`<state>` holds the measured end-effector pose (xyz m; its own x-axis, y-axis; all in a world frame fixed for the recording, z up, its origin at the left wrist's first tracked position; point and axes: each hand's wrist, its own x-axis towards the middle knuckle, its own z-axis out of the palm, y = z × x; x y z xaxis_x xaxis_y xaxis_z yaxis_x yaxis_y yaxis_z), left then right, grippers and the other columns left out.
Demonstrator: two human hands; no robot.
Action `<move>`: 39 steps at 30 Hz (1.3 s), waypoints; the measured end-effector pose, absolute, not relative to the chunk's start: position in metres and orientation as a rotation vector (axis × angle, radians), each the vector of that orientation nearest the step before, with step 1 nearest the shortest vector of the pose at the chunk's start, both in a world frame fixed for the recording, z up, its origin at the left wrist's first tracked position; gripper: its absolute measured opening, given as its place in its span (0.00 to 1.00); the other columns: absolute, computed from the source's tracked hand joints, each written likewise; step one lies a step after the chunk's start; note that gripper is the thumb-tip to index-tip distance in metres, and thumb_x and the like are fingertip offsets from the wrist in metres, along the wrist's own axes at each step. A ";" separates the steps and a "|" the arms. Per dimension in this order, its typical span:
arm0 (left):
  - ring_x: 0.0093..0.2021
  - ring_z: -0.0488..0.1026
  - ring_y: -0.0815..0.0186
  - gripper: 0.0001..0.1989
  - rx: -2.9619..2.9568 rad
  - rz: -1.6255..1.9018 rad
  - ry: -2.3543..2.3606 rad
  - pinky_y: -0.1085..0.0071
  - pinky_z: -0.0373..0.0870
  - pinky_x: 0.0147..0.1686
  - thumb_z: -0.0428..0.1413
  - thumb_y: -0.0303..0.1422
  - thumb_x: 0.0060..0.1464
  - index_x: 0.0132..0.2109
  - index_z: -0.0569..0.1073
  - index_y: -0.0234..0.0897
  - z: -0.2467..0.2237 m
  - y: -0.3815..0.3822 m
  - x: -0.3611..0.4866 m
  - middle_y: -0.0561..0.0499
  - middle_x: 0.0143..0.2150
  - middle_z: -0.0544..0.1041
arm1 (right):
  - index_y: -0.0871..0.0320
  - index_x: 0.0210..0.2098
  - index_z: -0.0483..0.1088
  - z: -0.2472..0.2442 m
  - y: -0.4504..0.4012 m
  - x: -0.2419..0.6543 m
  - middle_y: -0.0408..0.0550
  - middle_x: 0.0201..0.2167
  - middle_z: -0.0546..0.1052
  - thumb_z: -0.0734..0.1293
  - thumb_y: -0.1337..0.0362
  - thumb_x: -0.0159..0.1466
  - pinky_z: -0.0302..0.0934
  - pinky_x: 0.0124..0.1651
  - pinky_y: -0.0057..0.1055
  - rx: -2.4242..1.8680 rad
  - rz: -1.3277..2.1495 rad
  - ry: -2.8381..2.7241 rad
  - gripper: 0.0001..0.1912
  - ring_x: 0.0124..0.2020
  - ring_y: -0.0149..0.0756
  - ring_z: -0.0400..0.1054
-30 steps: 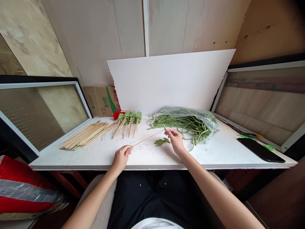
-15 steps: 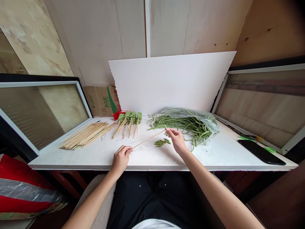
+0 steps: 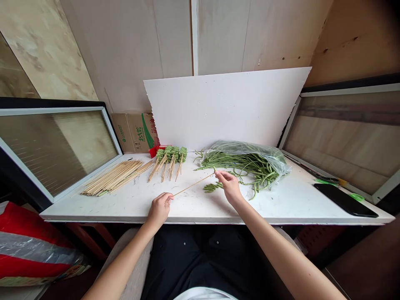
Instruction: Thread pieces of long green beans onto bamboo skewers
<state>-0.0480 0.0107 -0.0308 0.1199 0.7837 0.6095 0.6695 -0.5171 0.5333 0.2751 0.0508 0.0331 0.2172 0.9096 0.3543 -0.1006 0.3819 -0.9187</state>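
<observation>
A thin wooden skewer [image 3: 194, 183] slants up to the right between my hands, above the white table. My left hand [image 3: 160, 207] pinches its lower end. At the upper end, my right hand [image 3: 228, 184] is closed around a short piece of green bean [image 3: 214, 169], whose tip shows above the fingers by the skewer's point. Several cut bean pieces [image 3: 211, 188] lie in a row just under my right hand. Behind it, long green beans [image 3: 246, 162] spill from a clear plastic bag [image 3: 278, 155].
Bare skewers [image 3: 115, 177] lie piled at the left. Beside them are stacked skewers threaded with bean pieces [image 3: 171, 153]. A black phone [image 3: 345, 200] and scissors [image 3: 328, 178] lie at the right. A white board [image 3: 225, 110] and a cardboard box [image 3: 133, 132] stand behind.
My right hand has shifted slightly left and down with the bean piece at the skewer's tip, partly covering the cut pieces. My left hand keeps its hold on the lower end.
</observation>
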 end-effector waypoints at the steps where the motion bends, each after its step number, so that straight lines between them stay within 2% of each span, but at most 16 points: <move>1: 0.36 0.78 0.62 0.16 2.258 1.345 1.467 0.67 0.75 0.41 0.46 0.20 0.53 0.40 0.76 0.39 -0.030 0.011 -0.048 0.48 0.35 0.81 | 0.54 0.35 0.83 0.033 0.050 0.274 0.50 0.35 0.81 0.78 0.42 0.54 0.66 0.41 0.37 -0.917 0.858 -1.128 0.21 0.39 0.43 0.72; 7: 0.35 0.77 0.63 0.13 2.302 1.228 1.438 0.68 0.73 0.39 0.47 0.23 0.59 0.35 0.75 0.39 -0.024 0.012 -0.049 0.49 0.33 0.79 | 0.54 0.33 0.82 0.035 0.046 0.272 0.50 0.36 0.80 0.78 0.42 0.55 0.66 0.43 0.37 -0.887 0.879 -1.148 0.21 0.39 0.42 0.72; 10: 0.31 0.75 0.64 0.14 2.283 1.217 1.426 0.69 0.71 0.36 0.46 0.27 0.65 0.38 0.76 0.38 -0.020 0.012 -0.047 0.49 0.31 0.78 | 0.55 0.33 0.82 0.039 0.047 0.274 0.50 0.36 0.81 0.78 0.42 0.54 0.66 0.42 0.37 -0.902 0.886 -1.147 0.22 0.38 0.42 0.72; 12: 0.33 0.75 0.64 0.13 2.244 1.263 1.426 0.69 0.71 0.37 0.48 0.32 0.68 0.41 0.77 0.38 -0.018 0.011 -0.045 0.49 0.33 0.79 | 0.55 0.33 0.82 0.041 0.049 0.278 0.50 0.35 0.81 0.78 0.42 0.55 0.65 0.41 0.37 -0.928 0.870 -1.125 0.22 0.37 0.41 0.71; 15: 0.35 0.77 0.62 0.10 2.198 1.339 1.426 0.69 0.71 0.37 0.55 0.39 0.66 0.42 0.78 0.38 -0.016 0.009 -0.042 0.47 0.38 0.81 | 0.55 0.34 0.83 0.043 0.053 0.285 0.50 0.35 0.81 0.78 0.42 0.55 0.64 0.41 0.36 -0.962 0.831 -1.061 0.22 0.38 0.41 0.71; 17: 0.35 0.76 0.62 0.11 2.206 1.346 1.420 0.69 0.71 0.36 0.56 0.40 0.66 0.41 0.79 0.38 -0.017 0.007 -0.042 0.47 0.38 0.81 | 0.54 0.35 0.83 0.042 0.055 0.288 0.50 0.35 0.81 0.78 0.42 0.54 0.64 0.40 0.37 -0.976 0.821 -1.028 0.22 0.38 0.42 0.71; 26: 0.27 0.73 0.66 0.13 2.181 1.267 1.511 0.71 0.68 0.33 0.51 0.34 0.66 0.37 0.79 0.37 -0.023 0.009 -0.046 0.52 0.26 0.76 | 0.54 0.36 0.83 0.045 0.051 0.283 0.50 0.37 0.82 0.78 0.43 0.55 0.66 0.43 0.37 -0.914 0.852 -1.086 0.22 0.41 0.43 0.73; 33: 0.33 0.77 0.64 0.11 2.275 1.183 1.448 0.71 0.71 0.37 0.48 0.26 0.62 0.35 0.75 0.38 -0.020 0.006 -0.046 0.50 0.33 0.81 | 0.54 0.33 0.82 0.048 0.043 0.274 0.50 0.39 0.81 0.79 0.45 0.56 0.66 0.44 0.38 -0.840 0.835 -1.160 0.19 0.42 0.43 0.73; 39: 0.33 0.77 0.64 0.11 2.287 1.187 1.422 0.71 0.72 0.37 0.48 0.24 0.58 0.34 0.74 0.38 -0.017 0.004 -0.045 0.50 0.33 0.80 | 0.56 0.32 0.79 0.049 0.034 0.263 0.50 0.35 0.79 0.76 0.43 0.58 0.65 0.40 0.35 -0.870 0.825 -1.198 0.21 0.39 0.41 0.71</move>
